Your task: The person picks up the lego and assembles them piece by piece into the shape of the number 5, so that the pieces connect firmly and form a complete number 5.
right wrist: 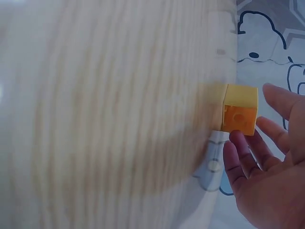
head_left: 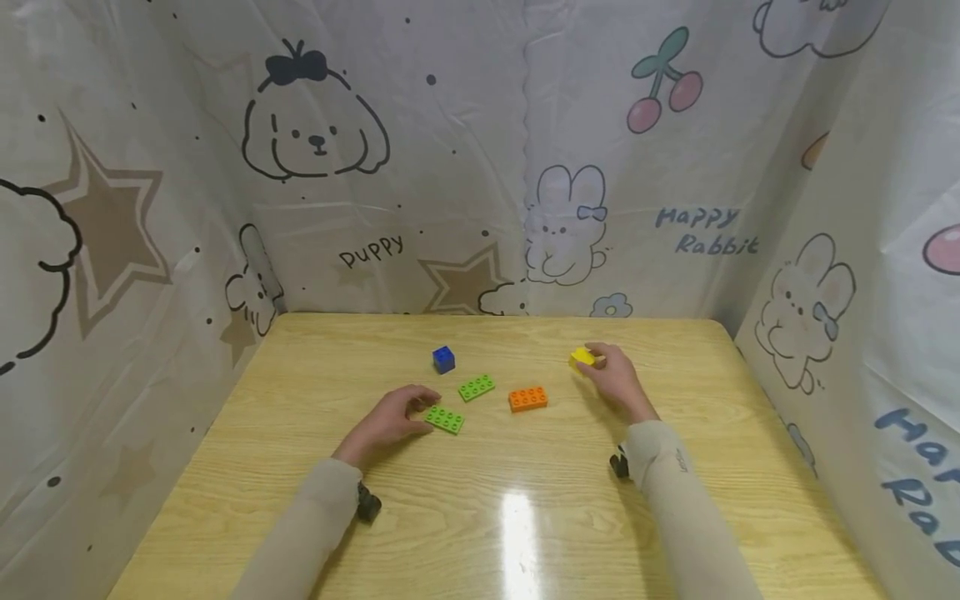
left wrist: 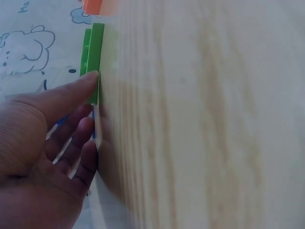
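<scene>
Beside a flat lime-green building brick is my left hand. Thumb and fingers curve loosely around its left end; in the left wrist view the thumb touches the green brick. At the right, my right hand is around a small yellow brick. The right wrist view shows the yellow brick's hollow underside facing the wrist. The thumb stands a little apart from it, the other fingers loosely bent beside it. A second lime-green brick and an orange brick lie between the hands.
A blue cubic brick sits behind the green ones. All rest on a light wooden table. Cartoon-printed curtains enclose the table's back and both sides. A dark wrist device shows at each sleeve.
</scene>
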`<state>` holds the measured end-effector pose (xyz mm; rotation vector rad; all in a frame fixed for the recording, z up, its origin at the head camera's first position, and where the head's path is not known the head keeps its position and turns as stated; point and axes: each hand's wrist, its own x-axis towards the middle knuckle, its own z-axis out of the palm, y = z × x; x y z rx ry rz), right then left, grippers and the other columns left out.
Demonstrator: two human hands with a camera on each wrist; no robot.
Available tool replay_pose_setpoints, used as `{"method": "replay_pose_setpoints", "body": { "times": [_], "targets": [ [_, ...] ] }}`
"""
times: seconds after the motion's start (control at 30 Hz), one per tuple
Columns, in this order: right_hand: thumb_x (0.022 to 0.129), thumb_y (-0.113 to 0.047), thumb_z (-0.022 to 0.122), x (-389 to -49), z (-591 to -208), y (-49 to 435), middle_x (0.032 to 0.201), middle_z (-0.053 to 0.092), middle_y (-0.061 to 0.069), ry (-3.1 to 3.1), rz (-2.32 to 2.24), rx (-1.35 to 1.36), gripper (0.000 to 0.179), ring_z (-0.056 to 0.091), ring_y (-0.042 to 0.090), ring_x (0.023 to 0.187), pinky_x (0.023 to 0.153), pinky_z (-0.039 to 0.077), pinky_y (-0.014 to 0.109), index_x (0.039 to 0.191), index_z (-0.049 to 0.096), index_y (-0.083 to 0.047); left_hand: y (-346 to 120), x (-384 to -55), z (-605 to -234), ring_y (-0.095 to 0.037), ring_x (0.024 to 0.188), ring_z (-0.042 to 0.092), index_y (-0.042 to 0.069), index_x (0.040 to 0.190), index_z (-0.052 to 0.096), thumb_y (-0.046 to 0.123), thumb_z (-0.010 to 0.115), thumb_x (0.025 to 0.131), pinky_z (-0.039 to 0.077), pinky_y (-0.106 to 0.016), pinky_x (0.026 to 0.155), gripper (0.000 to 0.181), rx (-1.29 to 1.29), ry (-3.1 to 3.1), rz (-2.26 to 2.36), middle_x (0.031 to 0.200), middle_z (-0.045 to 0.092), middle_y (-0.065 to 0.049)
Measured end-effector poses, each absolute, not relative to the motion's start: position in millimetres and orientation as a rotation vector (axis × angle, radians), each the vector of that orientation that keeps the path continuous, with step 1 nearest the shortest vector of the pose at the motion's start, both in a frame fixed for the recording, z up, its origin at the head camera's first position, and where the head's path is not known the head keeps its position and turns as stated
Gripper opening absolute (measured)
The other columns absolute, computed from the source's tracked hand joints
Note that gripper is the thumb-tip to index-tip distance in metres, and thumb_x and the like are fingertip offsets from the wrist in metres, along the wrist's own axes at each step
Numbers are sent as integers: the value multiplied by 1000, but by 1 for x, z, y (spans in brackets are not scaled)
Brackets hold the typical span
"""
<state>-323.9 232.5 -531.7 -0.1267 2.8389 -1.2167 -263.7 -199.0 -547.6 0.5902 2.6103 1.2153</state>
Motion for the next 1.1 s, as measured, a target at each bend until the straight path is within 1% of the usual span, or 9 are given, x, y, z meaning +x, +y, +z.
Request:
{"method": "replay_pose_setpoints", "body": {
  "times": [0.1, 0.23, 0.3, 0.5, 0.8, 0.97, 1.1],
  "targets": [
    [104, -21, 63, -325, -533, 231, 149, 48, 30, 2833, -1203, -100, 55, 57, 43, 125, 100, 54, 52, 151, 46, 2, -197, -264, -549, -26, 114, 61, 9, 128, 69, 8, 82, 89, 51, -48, 103, 41, 599, 2640, 1187, 126, 69, -6],
    [104, -14, 62, -326, -537, 231, 149, 50, 29, 2836, -1193, -71, 52, 57, 43, 124, 103, 53, 53, 151, 47, 2, -195, -264, -549, -25, 114, 62, 11, 122, 71, 10, 82, 89, 51, -48, 104, 35, 599, 2649, 1172, 121, 69, -4],
    [104, -13, 62, -326, -538, 231, 146, 53, 29, 2837, -1194, -70, 52, 58, 42, 122, 100, 54, 51, 151, 47, 3, -195, -263, -550, -25, 114, 62, 12, 121, 72, 10, 82, 89, 51, -48, 105, 33, 597, 2647, 1170, 120, 69, -4],
    [103, -12, 64, -326, -540, 230, 137, 59, 28, 2838, -1210, -75, 50, 61, 40, 116, 93, 56, 46, 149, 50, 3, -197, -264, -551, -24, 113, 63, 13, 120, 72, 11, 82, 89, 52, -47, 104, 32, 621, 2660, 1140, 118, 70, -3],
    [103, -12, 64, -330, -539, 231, 141, 57, 25, 2804, -1229, -40, 51, 59, 38, 119, 94, 55, 44, 151, 50, -1, -194, -263, -546, -25, 113, 63, 13, 119, 73, 10, 82, 89, 51, -48, 105, 32, 586, 2670, 1136, 119, 70, -3],
    [103, -13, 64, -329, -539, 233, 143, 56, 24, 2787, -1247, -43, 51, 58, 37, 121, 93, 55, 42, 151, 50, -2, -192, -263, -547, -23, 109, 63, 13, 118, 73, 12, 83, 89, 52, -46, 102, 31, 619, 2702, 1072, 117, 70, -3],
    [102, -14, 65, -328, -535, 233, 145, 55, 23, 2786, -1262, -58, 51, 58, 37, 121, 94, 56, 44, 150, 51, -3, -190, -262, -546, -21, 108, 63, 13, 118, 73, 13, 83, 88, 53, -45, 100, 31, 634, 2714, 1052, 116, 70, -2]
  ]
}}
